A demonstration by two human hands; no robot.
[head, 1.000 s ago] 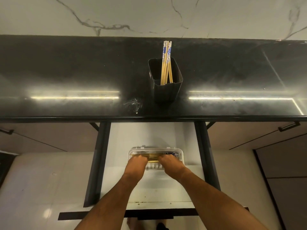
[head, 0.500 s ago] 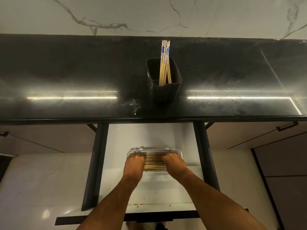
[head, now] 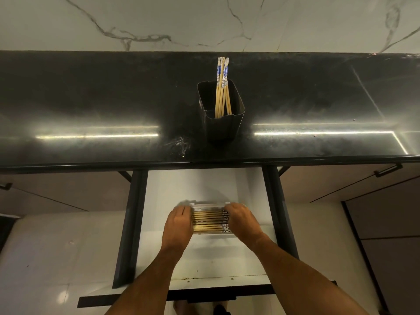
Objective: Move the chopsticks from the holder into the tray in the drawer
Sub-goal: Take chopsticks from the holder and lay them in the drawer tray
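Bamboo-coloured chopsticks are split between two spots here. A handful stand upright in the dark holder (head: pixel 221 114) on the black glossy tabletop (head: pixel 91 105), leaning toward the back right corner of it, blue-and-white patterned ends sticking up; call those the standing chopsticks (head: pixel 222 87). The rest lie side by side in a row, left to right, in the clear plastic tray (head: pixel 210 204) sitting in the open drawer (head: pixel 204 258) below the tabletop edge; those are the tray chopsticks (head: pixel 210 221), patterned ends pointing right.

The person has both hands down in the drawer at the tray. The left hand (head: pixel 178 226) sits flat over the left end of the row, fingers together and stretched forward, palm down, not curled round anything as far as the view shows. The right hand (head: pixel 242 220) covers the right end, fingers bent down over the patterned tips; whether its grip actually pinches any stick can't be made out, since the fingertips are hidden. The middle of the row shows between the two hands.

Marble wall (head: pixel 204 21) runs behind the tabletop, with light strips reflected either side of the holder.
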